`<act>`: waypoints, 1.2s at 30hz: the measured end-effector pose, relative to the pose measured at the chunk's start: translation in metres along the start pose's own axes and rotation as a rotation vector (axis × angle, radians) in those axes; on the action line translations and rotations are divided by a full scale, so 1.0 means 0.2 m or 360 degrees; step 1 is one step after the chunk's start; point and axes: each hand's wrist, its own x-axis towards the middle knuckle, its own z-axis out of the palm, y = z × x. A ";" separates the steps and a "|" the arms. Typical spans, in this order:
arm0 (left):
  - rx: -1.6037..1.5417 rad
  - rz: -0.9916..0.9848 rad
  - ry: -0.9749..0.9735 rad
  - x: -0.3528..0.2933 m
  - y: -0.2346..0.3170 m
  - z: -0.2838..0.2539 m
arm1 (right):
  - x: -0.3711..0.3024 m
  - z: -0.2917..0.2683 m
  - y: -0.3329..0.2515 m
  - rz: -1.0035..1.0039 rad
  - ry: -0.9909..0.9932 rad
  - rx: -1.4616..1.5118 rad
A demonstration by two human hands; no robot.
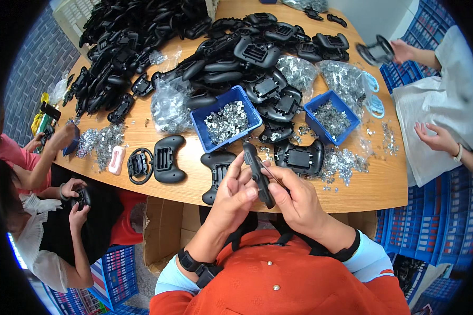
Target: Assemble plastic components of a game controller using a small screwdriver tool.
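A black game controller shell (258,176) is held up on edge above the table's front edge. My left hand (233,195) grips it from the left, with the thumb and fingers against its side. On the other side, my right hand (299,198) is closed, its fingertips close to the shell. A thin dark line shows by the right fingers; whether it is a tool or a part, I cannot tell. Just behind my hands another controller shell (213,182) lies on the table, and a shell with its inside showing (299,159) lies to the right.
Blue bins of small metal pieces (199,116) (348,137) stand behind my hands. A large heap of black shells (142,37) covers the back left. Loose metal pieces (343,165) lie at right. Co-workers sit at left; another person's hand (402,51) holds a shell at right.
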 end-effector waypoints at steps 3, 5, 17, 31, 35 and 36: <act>-0.0336 -0.0163 -0.0074 -0.02 -0.01 -0.03 | -0.01 -0.01 -0.04 -0.0085 -0.0143 -0.0331; -0.0430 -0.0113 -0.0209 -0.02 -0.08 -0.05 | -0.02 -0.01 -0.05 0.0010 -0.0301 -0.0398; -0.0410 -0.0097 0.0055 -0.02 -0.02 -0.01 | -0.04 0.00 0.00 -0.0135 -0.0216 -0.0688; -0.0252 -0.0062 0.0203 -0.02 -0.04 0.02 | -0.07 0.05 0.02 -0.0201 -0.0220 -0.0918; -0.0144 -0.0080 0.0370 -0.01 -0.08 0.02 | -0.08 0.06 0.03 -0.0166 -0.0240 -0.0992; -0.0143 -0.0080 0.0372 -0.01 -0.10 0.00 | -0.09 0.06 0.02 -0.0132 -0.0276 -0.1022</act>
